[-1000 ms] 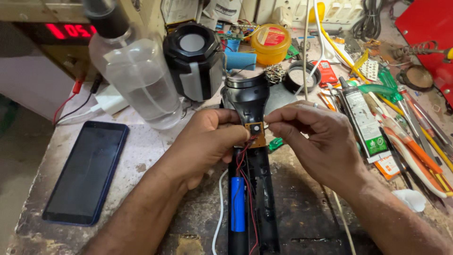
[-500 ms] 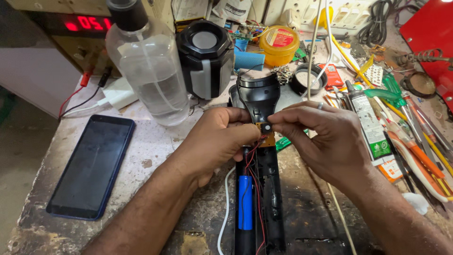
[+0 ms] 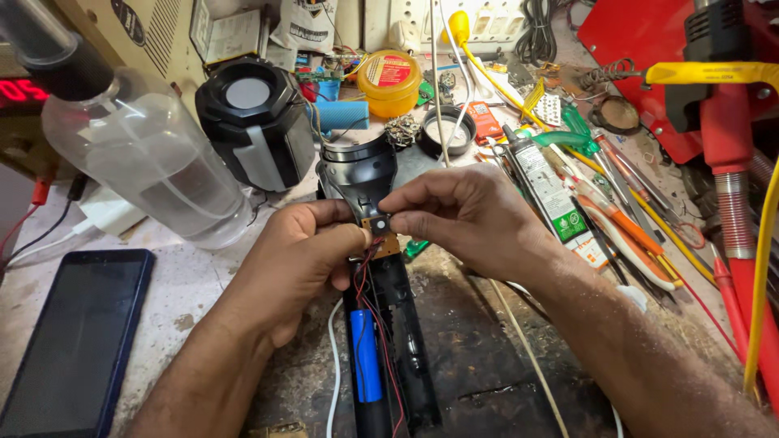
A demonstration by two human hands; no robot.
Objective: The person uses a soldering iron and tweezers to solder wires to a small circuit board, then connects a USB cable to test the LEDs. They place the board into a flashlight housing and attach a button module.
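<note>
the small brown circuit board (image 3: 380, 235) sits between my two hands, just above the open body of the black torch (image 3: 381, 324), near the middle of the bench. my left hand (image 3: 304, 264) pinches its left edge, thumb and forefinger narrow and closed on it. my right hand (image 3: 462, 215) comes in from the other side, fingertips (image 3: 389, 204) drawn tight together on the little black part at the board's top. red and black wires (image 3: 375, 308) run from the board down into the torch shell, past the blue battery cell (image 3: 365, 353) lying in its channel. the torch's round head (image 3: 357, 166) points away from me, just beyond my knuckles.

a white cable (image 3: 334, 365) lies beside the torch on the left. further left a dark phone (image 3: 77, 341) lies flat, screen up, on the worn worktop (image 3: 187, 284). behind my left hand stands a clear plastic bottle (image 3: 146, 170), tilted, and next to it a black speaker (image 3: 256, 122). a yellow round tin (image 3: 389, 81) sits farther back. to my right lie a tube of adhesive (image 3: 548, 186), screwdrivers (image 3: 625, 219) and loose tools in a heap, and a red machine (image 3: 690, 73) with a yellow hose (image 3: 763, 276) stands at the far right edge.
</note>
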